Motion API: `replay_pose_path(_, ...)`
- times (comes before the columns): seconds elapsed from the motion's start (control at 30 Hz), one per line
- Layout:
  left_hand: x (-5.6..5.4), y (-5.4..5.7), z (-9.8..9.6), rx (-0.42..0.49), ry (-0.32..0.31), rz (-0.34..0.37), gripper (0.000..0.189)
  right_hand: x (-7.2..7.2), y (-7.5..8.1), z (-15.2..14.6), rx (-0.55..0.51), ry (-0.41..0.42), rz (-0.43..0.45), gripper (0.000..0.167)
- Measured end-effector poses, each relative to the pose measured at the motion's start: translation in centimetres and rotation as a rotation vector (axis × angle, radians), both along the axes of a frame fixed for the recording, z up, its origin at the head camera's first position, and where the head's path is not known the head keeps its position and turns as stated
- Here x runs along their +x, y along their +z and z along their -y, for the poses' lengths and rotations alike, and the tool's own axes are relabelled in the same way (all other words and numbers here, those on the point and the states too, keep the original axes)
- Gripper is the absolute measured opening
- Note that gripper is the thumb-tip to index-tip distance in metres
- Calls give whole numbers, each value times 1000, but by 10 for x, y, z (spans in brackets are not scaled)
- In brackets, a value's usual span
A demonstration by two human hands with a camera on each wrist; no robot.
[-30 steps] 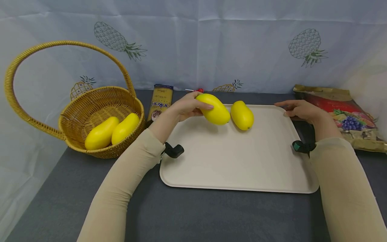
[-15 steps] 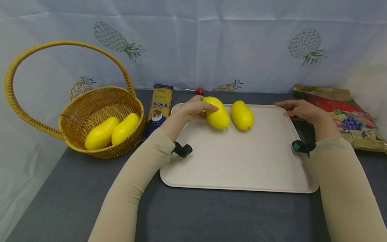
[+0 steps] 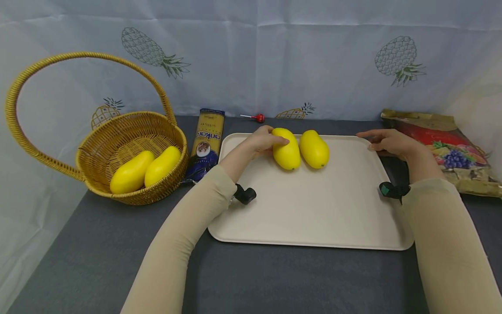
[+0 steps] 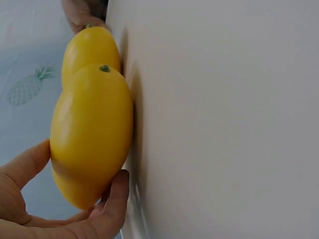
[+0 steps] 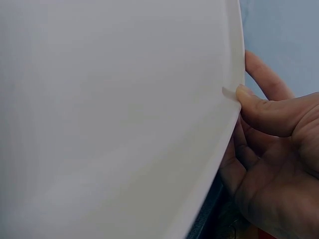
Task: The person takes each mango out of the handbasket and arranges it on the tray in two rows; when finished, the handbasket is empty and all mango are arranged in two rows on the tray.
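Mango point(image 3: 288, 154) is gripped by the left hand point(image 3: 264, 141), thumb and fingers parted around it, closer than a second ago to the second mango point(image 3: 315, 149) between the hands; the right hand point(image 3: 393, 143) still pinches a corner of the tray point(image 3: 321, 209).

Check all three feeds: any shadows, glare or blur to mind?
Head: evenly lit, only mild highlights on the yellow fruits; left wrist: dimmer, fruits shadowing the tray, background pineapple print soft; right wrist: dim, broad shading across the tray, small shadow beside the right hand.
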State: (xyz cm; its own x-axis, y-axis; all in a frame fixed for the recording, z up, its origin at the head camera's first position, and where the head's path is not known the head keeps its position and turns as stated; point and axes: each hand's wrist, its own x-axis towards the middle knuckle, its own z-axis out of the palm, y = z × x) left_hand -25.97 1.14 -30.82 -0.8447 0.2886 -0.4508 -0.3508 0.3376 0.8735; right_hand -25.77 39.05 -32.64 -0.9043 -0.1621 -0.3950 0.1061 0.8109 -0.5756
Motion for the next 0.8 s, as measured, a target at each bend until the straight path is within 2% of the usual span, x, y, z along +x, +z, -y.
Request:
replay_pose_path(0.23, -1, -4, -4, -65, -23, -74, 68, 1, 1, -1, -23, 8, 2, 54)
replay_pose_path(0.43, -2, -7, -4, -44, -9, -47, 64, 2, 2, -2, -73, 12, 15, 55)
replay_pose_path(0.8, -2, -6, -3, 4, 13, 17, 68, 2, 1, -2, -77, 3, 13, 55)
